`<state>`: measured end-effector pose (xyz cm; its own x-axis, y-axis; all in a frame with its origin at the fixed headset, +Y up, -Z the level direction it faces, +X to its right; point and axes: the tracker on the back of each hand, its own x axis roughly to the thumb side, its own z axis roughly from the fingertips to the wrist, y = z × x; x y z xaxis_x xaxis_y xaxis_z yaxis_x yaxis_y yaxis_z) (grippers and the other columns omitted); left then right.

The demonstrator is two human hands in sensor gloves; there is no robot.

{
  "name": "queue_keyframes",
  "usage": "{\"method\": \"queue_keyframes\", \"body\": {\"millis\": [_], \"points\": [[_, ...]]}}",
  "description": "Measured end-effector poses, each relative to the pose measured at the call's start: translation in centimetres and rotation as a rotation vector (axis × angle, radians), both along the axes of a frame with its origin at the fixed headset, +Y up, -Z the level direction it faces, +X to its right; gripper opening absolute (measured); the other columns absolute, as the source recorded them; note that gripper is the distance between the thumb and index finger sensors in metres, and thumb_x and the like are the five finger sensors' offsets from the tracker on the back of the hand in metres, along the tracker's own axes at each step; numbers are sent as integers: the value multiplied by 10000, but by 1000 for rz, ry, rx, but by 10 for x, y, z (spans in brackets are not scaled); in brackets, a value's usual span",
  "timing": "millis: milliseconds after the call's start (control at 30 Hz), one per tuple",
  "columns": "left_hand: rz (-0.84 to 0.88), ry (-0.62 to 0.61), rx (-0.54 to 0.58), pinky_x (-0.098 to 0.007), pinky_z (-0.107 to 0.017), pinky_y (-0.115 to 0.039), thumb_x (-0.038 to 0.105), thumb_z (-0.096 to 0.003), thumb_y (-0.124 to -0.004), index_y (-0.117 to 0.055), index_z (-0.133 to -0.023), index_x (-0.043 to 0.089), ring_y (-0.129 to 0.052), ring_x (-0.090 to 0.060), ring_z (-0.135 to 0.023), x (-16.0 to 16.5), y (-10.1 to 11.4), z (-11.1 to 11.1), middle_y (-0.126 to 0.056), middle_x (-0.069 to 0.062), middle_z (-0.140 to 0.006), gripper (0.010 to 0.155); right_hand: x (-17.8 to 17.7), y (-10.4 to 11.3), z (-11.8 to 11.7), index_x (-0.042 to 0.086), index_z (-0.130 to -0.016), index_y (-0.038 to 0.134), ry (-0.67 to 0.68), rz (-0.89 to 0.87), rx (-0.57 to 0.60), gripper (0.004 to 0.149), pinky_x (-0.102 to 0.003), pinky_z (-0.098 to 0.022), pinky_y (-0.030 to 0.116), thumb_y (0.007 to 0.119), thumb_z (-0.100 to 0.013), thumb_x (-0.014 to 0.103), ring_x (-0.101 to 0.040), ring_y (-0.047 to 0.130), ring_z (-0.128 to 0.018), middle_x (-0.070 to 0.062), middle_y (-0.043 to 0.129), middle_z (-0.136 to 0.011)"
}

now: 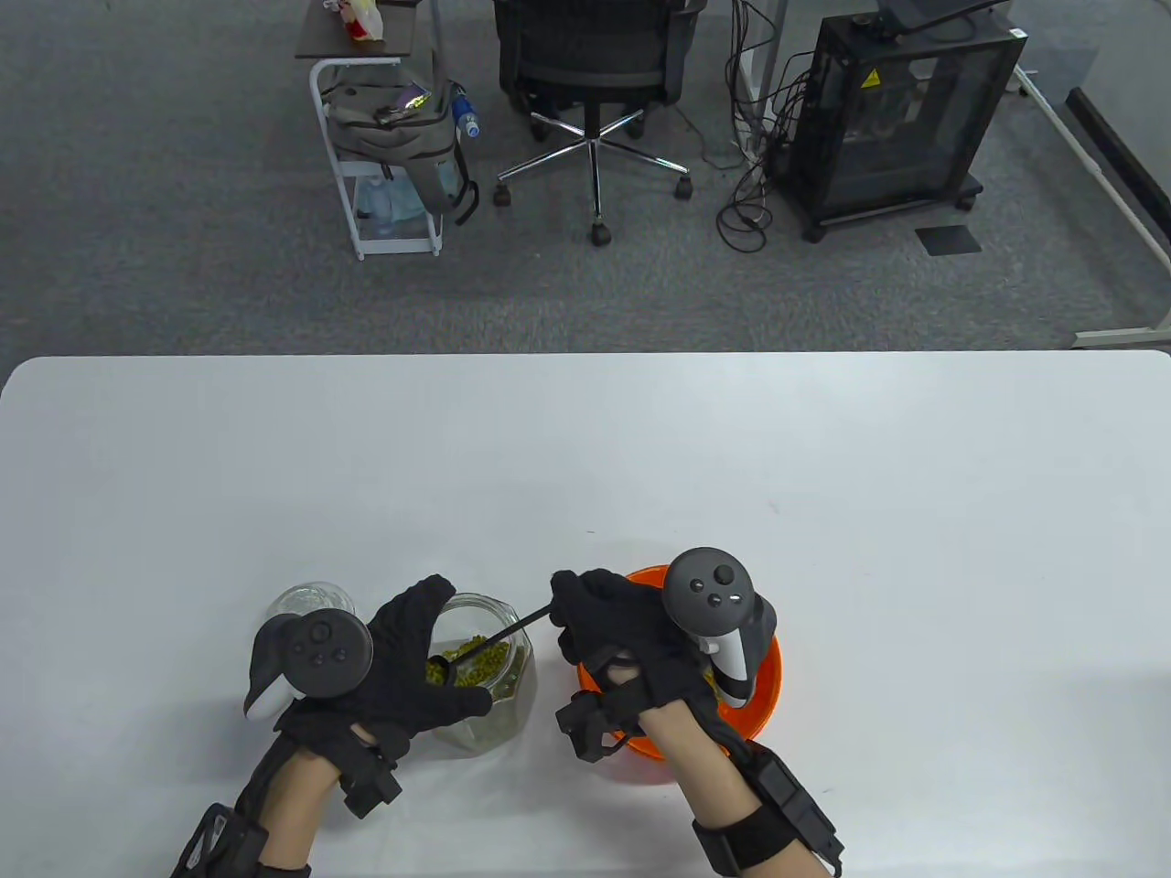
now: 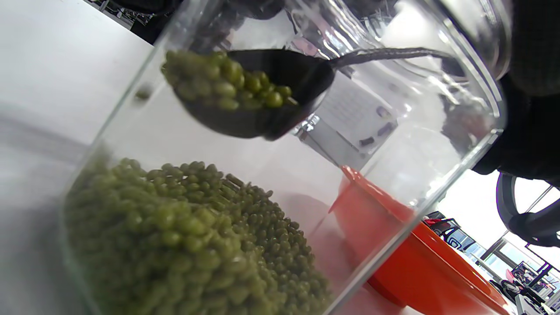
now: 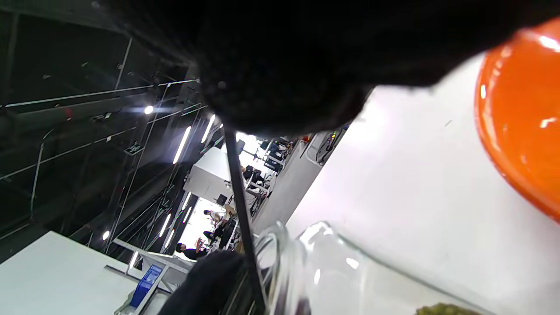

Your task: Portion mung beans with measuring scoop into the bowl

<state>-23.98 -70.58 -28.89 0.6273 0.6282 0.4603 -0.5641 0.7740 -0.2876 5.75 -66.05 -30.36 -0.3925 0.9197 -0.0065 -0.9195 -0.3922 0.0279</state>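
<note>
Lifting loaded scoop (image 2: 253,100) from tilted jar (image 1: 485,677): right hand (image 1: 622,631) pinches handle, left hand (image 1: 402,668) wraps jar; rim bump risks spilling beans (image 2: 227,85) short of bowl (image 1: 764,695).

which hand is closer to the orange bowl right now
Right. The right hand is over the orange bowl, holding the scoop handle. The left hand is off to the bowl's left, gripping the glass jar.

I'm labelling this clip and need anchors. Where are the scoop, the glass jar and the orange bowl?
scoop (image 2: 258,118): left wrist view, on the outside of its black cup.
glass jar (image 1: 512,672): table view, on its right wall.
orange bowl (image 1: 773,672): table view, on its right rim.
</note>
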Motion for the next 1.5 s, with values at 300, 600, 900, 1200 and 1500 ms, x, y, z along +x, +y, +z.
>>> {"method": "queue_keyframes", "body": {"millis": [300, 600, 900, 1200, 1500], "points": [[1, 0, -1, -759, -722, -492, 850, -400, -841, -236, -1096, 10, -545, -603, -1030, 0, 0, 0, -364, -309, -1148, 1249, 23, -3, 0, 64, -573, 990, -30, -92, -34, 443, -389, -157, 870, 793, -488, 452, -194, 990, -99, -58, 1062, -276], [1, -1, -1, -760, -721, -491, 848, -400, -843, -237, -1096, 8, -544, -604, -1030, 0, 0, 0, -364, -310, -1148, 1248, 45, -7, 1, 67, -572, 989, -59, -160, -61, 442, -388, -157, 870, 792, -490, 453, -193, 989, -97, -55, 1061, -273], [3, -3, -3, -760, -722, -490, 847, -401, -844, -237, -1096, 8, -544, -604, -1030, 0, 0, 0, -364, -310, -1148, 1247, 55, -10, 1, 66, -572, 988, -49, -210, -91, 443, -387, -155, 869, 790, -492, 453, -192, 987, -96, -53, 1060, -271], [5, -4, -3, -760, -722, -490, 847, -400, -846, -237, -1096, 8, -543, -603, -1031, -1, 0, -1, -364, -310, -1147, 1248, 64, -9, 4, 65, -572, 989, -52, -233, -89, 443, -387, -155, 869, 790, -492, 452, -193, 987, -96, -54, 1060, -271], [5, -3, -4, -759, -723, -490, 848, -400, -845, -237, -1096, 9, -544, -603, -1030, -1, 0, -1, -364, -310, -1147, 1249, 82, -7, 6, 65, -573, 989, -65, -315, -106, 444, -387, -156, 869, 789, -493, 453, -192, 988, -95, -54, 1059, -273]]}}
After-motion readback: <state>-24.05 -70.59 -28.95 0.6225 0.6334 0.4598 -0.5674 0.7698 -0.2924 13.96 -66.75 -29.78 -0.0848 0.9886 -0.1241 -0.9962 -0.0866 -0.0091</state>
